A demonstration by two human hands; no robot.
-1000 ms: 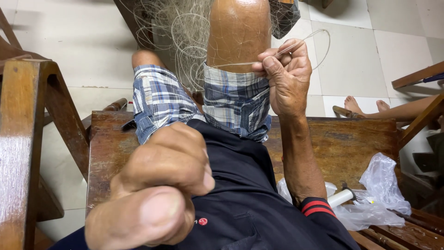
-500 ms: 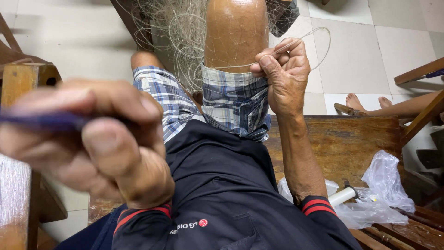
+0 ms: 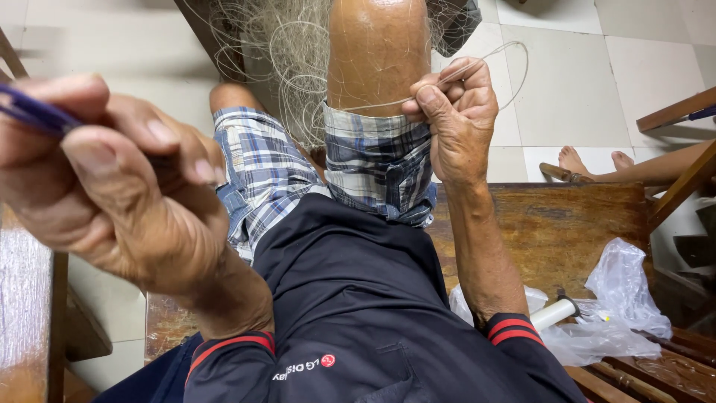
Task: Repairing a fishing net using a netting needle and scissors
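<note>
Pulling back toward the camera, left hand (image 3: pixel 112 179) now raised higher than a second ago, clenching a dark blue tool (image 3: pixel 33 112), drawing line (image 3: pixel 492 63) tighter. Pinching that line against the knee (image 3: pixel 377 52) with right hand (image 3: pixel 455 119), net (image 3: pixel 276 60) draping beyond. Lying on the bench (image 3: pixel 567 224): clear bag (image 3: pixel 619 298) beside a white roll (image 3: pixel 552 313), contents unclear.

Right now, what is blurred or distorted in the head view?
Head view: the left hand, close to the lens, is soft and oversized, its blue tool smeared; the right hand pinching the line is sharp; wide-angle bending at the edges; even light, mild sheen on the bench.
</note>
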